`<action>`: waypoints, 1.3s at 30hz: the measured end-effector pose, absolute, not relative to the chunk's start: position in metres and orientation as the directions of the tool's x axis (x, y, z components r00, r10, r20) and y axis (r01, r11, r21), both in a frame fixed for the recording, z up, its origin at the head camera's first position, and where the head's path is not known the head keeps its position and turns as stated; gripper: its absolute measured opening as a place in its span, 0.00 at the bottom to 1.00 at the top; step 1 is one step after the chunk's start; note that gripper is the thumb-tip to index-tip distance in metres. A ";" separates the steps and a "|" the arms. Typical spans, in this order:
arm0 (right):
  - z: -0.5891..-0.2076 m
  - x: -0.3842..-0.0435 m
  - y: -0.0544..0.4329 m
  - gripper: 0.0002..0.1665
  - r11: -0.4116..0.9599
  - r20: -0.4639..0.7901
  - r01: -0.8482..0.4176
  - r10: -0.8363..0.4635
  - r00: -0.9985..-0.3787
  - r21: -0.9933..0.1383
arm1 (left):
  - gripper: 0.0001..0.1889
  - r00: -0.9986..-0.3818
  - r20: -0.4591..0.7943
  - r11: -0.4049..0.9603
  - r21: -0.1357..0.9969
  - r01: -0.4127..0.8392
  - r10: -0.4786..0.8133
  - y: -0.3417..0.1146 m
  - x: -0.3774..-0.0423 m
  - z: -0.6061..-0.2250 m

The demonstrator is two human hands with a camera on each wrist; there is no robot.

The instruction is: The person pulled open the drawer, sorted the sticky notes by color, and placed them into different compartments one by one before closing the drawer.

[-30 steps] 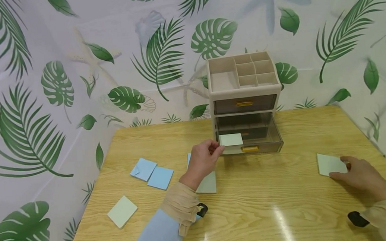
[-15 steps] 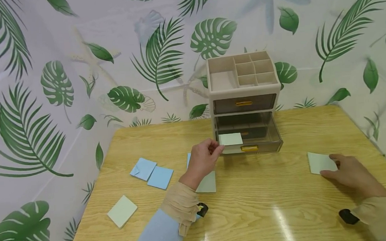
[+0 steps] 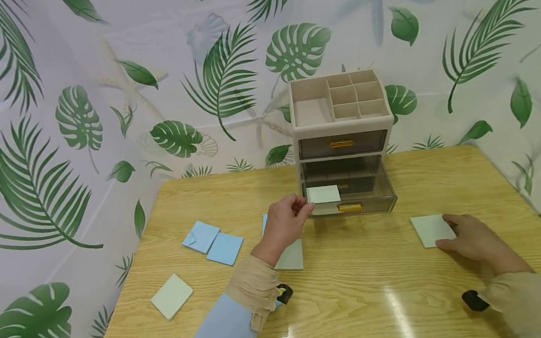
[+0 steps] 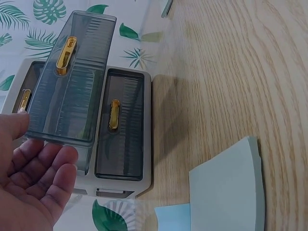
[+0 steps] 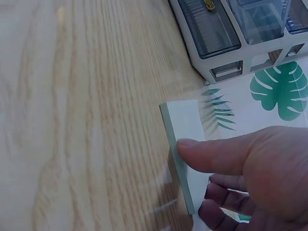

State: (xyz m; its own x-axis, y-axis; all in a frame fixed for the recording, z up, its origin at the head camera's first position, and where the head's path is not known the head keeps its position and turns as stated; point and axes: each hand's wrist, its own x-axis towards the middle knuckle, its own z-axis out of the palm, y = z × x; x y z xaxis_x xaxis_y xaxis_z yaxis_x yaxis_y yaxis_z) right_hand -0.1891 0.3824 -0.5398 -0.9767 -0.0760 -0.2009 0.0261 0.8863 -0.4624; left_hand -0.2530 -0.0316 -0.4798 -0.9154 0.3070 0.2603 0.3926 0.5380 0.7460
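My left hand (image 3: 284, 225) holds the left front corner of the pulled-out middle drawer (image 3: 374, 205). In the left wrist view the thumb lies at the smoky clear drawer front, with the fingers curled along its side. A pale green sticky note pad (image 3: 323, 194) sits inside that drawer, at the left. Off to the right, my right hand (image 3: 474, 237) pinches another pale green sticky note pad (image 3: 426, 231) between thumb and fingers. The right wrist view shows the thumb across the face of this pad (image 5: 185, 120), close over the table.
The beige desktop organizer (image 3: 343, 127) stands at the back, with open compartments on top. Two blue pads (image 3: 225, 249) and a green pad (image 3: 172, 297) lie at the left. Another green pad (image 3: 291, 256) and a blue one are partly hidden by my left forearm.
My right hand has moved left with the sticky note pad, nearer the organizer. The left hand stays at the drawer corner, and the drawer has not moved.
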 end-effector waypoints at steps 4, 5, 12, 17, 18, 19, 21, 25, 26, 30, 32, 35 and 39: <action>-0.538 -0.192 0.382 0.53 0.895 -0.226 0.047 -0.061 -0.972 -0.445 | 0.12 -0.914 0.263 0.532 0.749 0.395 0.309 -0.031 -0.253 -0.480; -0.538 -0.192 0.382 0.54 0.897 -0.229 0.051 -0.058 -0.972 -0.439 | 0.12 -0.914 0.263 0.531 0.749 0.395 0.309 -0.031 -0.253 -0.480; -0.537 -0.194 0.373 0.64 0.910 -0.277 0.110 -0.005 -0.961 -0.400 | 0.12 -0.915 0.262 0.536 0.747 0.393 0.306 -0.030 -0.253 -0.483; -0.535 -0.194 0.365 0.69 0.925 -0.295 0.168 0.064 -0.953 -0.341 | 0.13 -0.915 0.260 0.534 0.748 0.393 0.309 -0.030 -0.252 -0.484; -0.535 -0.194 0.364 0.68 0.925 -0.295 0.174 0.071 -0.953 -0.338 | 0.13 -0.916 0.259 0.534 0.749 0.391 0.308 -0.030 -0.252 -0.484; -0.534 -0.194 0.363 0.68 0.924 -0.296 0.177 0.074 -0.952 -0.339 | 0.13 -0.916 0.258 0.533 0.751 0.390 0.307 -0.030 -0.252 -0.484; -0.534 -0.194 0.362 0.67 0.922 -0.294 0.179 0.075 -0.953 -0.344 | 0.13 -0.919 0.254 0.530 0.756 0.384 0.302 -0.030 -0.252 -0.484; -0.532 -0.195 0.361 0.66 0.912 -0.288 0.183 0.076 -0.955 -0.367 | 0.13 -0.919 0.256 0.526 0.759 0.384 0.301 -0.030 -0.253 -0.484; -0.533 -0.195 0.361 0.66 0.909 -0.288 0.186 0.078 -0.955 -0.372 | 0.13 -0.917 0.259 0.527 0.756 0.387 0.302 -0.030 -0.253 -0.484; -0.535 -0.195 0.358 0.70 0.892 -0.260 0.191 0.087 -0.962 -0.409 | 0.13 -0.911 0.278 0.531 0.745 0.404 0.304 -0.030 -0.253 -0.483; -0.537 -0.196 0.356 0.69 0.880 -0.235 0.195 0.098 -0.967 -0.434 | 0.13 -0.911 0.279 0.531 0.744 0.405 0.303 -0.030 -0.253 -0.483; -0.537 -0.196 0.354 0.63 0.857 -0.204 0.196 0.109 -0.973 -0.477 | 0.13 -0.913 0.272 0.527 0.750 0.400 0.305 -0.030 -0.252 -0.483; -0.536 -0.194 0.355 0.49 0.836 -0.183 0.170 0.085 -0.979 -0.522 | 0.12 -0.916 0.266 0.523 0.757 0.392 0.302 -0.031 -0.252 -0.484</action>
State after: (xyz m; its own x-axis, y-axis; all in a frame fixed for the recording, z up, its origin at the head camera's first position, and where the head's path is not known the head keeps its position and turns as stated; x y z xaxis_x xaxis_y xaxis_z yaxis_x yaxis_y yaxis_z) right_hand -0.1945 0.3545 -0.5356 -0.9794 0.0852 -0.1829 0.1702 0.8361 -0.5216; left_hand -0.2517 -0.0305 -0.4844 -0.9155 0.3021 0.2657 0.3922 0.5229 0.7568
